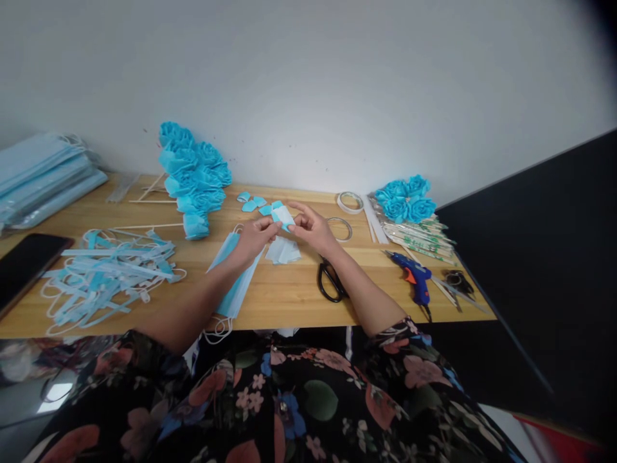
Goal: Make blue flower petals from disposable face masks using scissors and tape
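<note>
Far left: a stack of pale-blue face masks in clear wrap [43, 173] sits at the back of the light wooden table [289, 302]. In front of it lies a black flat phone [26, 263]. Just to the right is a loose pile of cut blue-and-white mask strips and ear loops [106, 276]. Behind the pile, against the wall, stands a cluster of blue fabric flowers on thin wooden sticks [193, 173].

Centre: a flat blue face mask [231, 283] lies under the left forearm. The left hand [253, 238] and the right hand [313, 230] meet above the table. Each hand is nearly closed, thumb and fingertips pinched on one small folded blue-and-white fabric piece [282, 215], which is held clear of the surface. Below it lie white folded fabric pieces [284, 252]; behind it lie small blue cut petals [250, 202].

Right: black-handled scissors [328, 281] lie beside the right forearm. Two rolls of tape [350, 202] lie further back. Three blue fabric roses [407, 198] rest on packaged wooden chopsticks [419, 238]. A blue glue gun with orange trigger [414, 273] lies near the table's right end.
</note>
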Tool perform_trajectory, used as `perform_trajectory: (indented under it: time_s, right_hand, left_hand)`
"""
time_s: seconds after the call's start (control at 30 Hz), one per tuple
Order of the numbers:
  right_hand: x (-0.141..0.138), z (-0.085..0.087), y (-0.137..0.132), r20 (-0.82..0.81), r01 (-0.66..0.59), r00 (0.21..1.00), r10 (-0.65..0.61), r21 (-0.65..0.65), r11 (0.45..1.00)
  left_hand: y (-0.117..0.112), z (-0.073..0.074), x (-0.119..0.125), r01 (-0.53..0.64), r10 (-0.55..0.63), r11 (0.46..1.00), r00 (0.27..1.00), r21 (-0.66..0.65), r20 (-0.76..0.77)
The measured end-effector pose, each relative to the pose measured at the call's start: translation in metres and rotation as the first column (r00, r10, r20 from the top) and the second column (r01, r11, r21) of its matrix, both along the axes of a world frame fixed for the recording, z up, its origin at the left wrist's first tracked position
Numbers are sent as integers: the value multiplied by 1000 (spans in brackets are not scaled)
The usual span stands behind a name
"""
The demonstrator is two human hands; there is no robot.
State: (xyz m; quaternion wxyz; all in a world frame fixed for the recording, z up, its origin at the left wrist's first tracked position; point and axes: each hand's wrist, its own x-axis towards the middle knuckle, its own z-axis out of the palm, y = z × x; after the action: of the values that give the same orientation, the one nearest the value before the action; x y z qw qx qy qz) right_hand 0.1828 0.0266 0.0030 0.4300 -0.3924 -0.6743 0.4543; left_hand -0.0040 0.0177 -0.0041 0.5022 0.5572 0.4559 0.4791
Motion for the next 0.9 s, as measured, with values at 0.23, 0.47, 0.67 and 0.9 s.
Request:
perform_trajectory:
  time_s: [0.23,0.47,0.67,0.9]
  right_hand:
    - [-1,0,-1,7,-99,995,100,-90,991]
    - [-2,1,-2,-31,-67,997,64,-80,995]
    - [3,1,0,16,19,1000,-19,-22,1000]
    - [1,1,-1,29,63,998,-63,0,998]
  left_hand:
    - [-2,4,1,10,-12,998,999,55,43]
    - [-5,10,0,41,-40,999,997,-10,69]
    - [-3,4,-1,121,-119,991,992,-52,43]
    - [-3,4,1,168,-171,982,984,-81,-41]
